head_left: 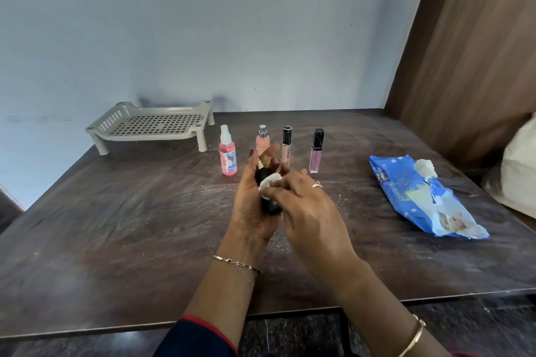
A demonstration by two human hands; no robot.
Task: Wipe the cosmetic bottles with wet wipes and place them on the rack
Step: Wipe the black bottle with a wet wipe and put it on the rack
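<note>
Black bottle (pixel 268 194) gripped in left hand (pixel 252 206), right hand (pixel 301 206) pressing wipe (pixel 269 181) on it

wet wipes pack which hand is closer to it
Right. The right hand is left of the wet wipes pack; the left hand, gripping the black bottle, is farther left.

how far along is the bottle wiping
Done: nothing, the rack holds no bottles. In hand: the left hand grips a black bottle while the right hand presses a wipe on it. Left: the spray bottle, perfume bottle, concealer tube and lip gloss stand on the table.
</note>
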